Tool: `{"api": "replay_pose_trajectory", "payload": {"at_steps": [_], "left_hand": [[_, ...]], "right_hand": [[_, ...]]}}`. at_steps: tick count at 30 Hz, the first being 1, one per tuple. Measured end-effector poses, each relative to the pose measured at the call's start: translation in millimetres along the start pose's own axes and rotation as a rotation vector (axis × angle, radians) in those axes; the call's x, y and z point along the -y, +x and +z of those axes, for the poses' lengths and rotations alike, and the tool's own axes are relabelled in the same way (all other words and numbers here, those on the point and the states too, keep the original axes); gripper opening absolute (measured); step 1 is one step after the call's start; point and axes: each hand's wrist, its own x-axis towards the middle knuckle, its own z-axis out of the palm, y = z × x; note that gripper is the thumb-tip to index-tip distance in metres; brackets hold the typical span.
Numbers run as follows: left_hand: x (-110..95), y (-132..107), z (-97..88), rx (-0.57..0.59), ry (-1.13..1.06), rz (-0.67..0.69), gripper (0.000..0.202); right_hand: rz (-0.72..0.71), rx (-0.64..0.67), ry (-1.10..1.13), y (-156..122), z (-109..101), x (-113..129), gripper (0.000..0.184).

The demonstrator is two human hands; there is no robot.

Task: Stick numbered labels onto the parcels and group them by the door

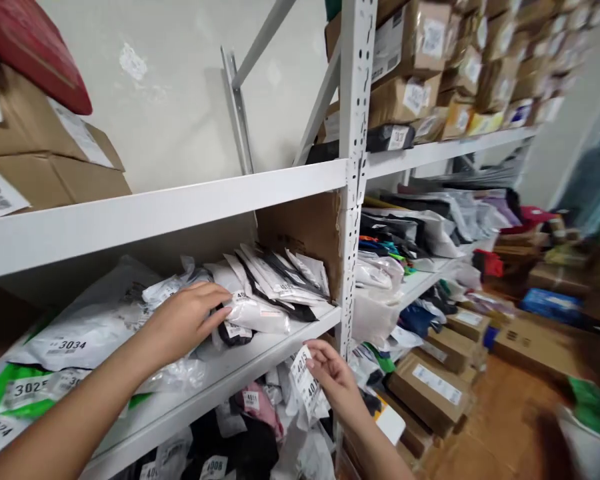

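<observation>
Label strip [305,385], its upper end printed 4015, is pinched along one edge by the right grip [333,373], hanging just below those fingertips before the shelf [220,389]. Judged light, thin and flexible, liable to crease; best held by its margin. The left grip [193,317] touches a white plastic mailer [263,315]; whether clenched on it, cannot tell. Beyond that grip, further mailers [286,287] lean together.

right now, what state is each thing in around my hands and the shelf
left hand, fingertips at a white packet, grip unclear
white packet, lying down
right hand, pinching a label strip
label strip, held, hanging
bag marked 3034, lying, number showing
upper-left boxes, stacked
</observation>
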Motion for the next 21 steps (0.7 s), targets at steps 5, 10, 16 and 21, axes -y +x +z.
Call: {"api": "replay_pose_trajectory", "payload": {"at_steps": [5,10,16,21], "left_hand": [[-10,55,19.7,0.245,0.102,-0.071,0.026],[-15,77,12.4,0.313,0.066,-0.098,0.034],[-12,107,14.9,0.500,-0.050,0.024,0.028],[-18,133,31.5,0.492,0.060,0.100,0.031]], "right_hand": [[0.079,0.206,0.011,23,-21,3,0.033],[0.166,0.311,0.119,31,-26,6,0.033],[0.197,0.291,0.187,31,-26,3,0.033],[0.156,0.161,0.149,31,-44,1,0.032]]}}
